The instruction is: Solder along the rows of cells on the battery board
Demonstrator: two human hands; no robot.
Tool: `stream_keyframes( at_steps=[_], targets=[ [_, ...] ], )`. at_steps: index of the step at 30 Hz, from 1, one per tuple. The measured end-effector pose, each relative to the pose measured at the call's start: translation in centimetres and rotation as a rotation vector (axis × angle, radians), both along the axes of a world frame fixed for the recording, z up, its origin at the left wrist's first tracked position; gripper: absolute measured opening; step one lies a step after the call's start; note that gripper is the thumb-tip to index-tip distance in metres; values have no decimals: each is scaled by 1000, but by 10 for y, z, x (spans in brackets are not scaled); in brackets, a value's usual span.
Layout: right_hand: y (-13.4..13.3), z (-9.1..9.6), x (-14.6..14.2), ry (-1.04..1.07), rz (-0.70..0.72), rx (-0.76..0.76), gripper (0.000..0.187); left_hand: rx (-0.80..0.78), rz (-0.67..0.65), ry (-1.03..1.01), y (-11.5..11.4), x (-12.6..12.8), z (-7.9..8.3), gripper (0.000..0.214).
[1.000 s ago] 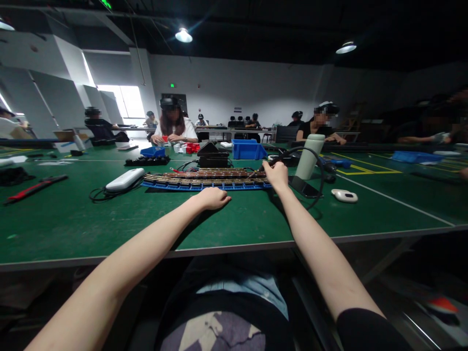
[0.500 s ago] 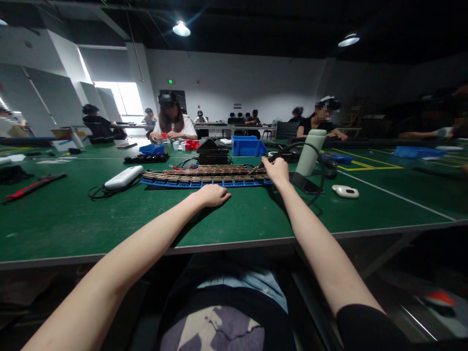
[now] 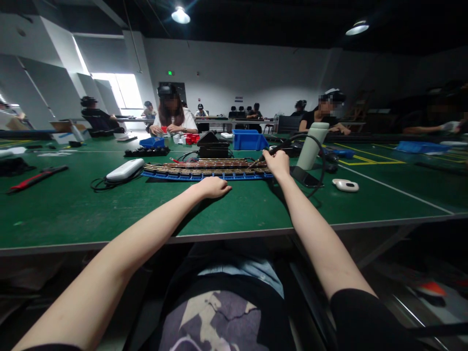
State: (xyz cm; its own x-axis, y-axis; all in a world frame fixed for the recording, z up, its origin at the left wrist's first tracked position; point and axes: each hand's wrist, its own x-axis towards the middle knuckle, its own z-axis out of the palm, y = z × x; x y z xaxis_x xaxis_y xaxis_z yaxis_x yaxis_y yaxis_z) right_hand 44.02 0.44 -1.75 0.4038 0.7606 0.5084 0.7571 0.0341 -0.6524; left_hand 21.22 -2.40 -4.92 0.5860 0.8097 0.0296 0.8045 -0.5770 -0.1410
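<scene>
My right hand is closed around a soldering iron, a dark pen-like tool with a thick black cable looping off to the right. Its thin tip points down and left onto long copper-coloured strips; whether it touches them I cannot tell. The strips lie in rows in a long blue holder. In front of the holder, my left hand rests on the green table, fingers curled in and mostly hidden, with nothing visible in it.
Behind the strips stand a black box and a blue bin. A pale green bottle, a phone and a beige oval device are at right. A white case lies left. Co-workers sit across the table.
The view has tilted slightly, so the table sits higher in the picture. Both hands keep nearly the same places, the right still gripping the soldering iron over the strips.
</scene>
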Motion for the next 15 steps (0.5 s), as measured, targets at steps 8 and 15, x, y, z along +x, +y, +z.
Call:
stream_keyframes(
  at_steps=[8, 15],
  targets=[
    [1, 0, -2, 18, 5, 24, 29, -47, -15, -1, 3, -2, 4, 53],
    [-1, 3, -2, 1, 1, 8, 30, -28, -25, -31, 3, -3, 2, 53]
  ],
)
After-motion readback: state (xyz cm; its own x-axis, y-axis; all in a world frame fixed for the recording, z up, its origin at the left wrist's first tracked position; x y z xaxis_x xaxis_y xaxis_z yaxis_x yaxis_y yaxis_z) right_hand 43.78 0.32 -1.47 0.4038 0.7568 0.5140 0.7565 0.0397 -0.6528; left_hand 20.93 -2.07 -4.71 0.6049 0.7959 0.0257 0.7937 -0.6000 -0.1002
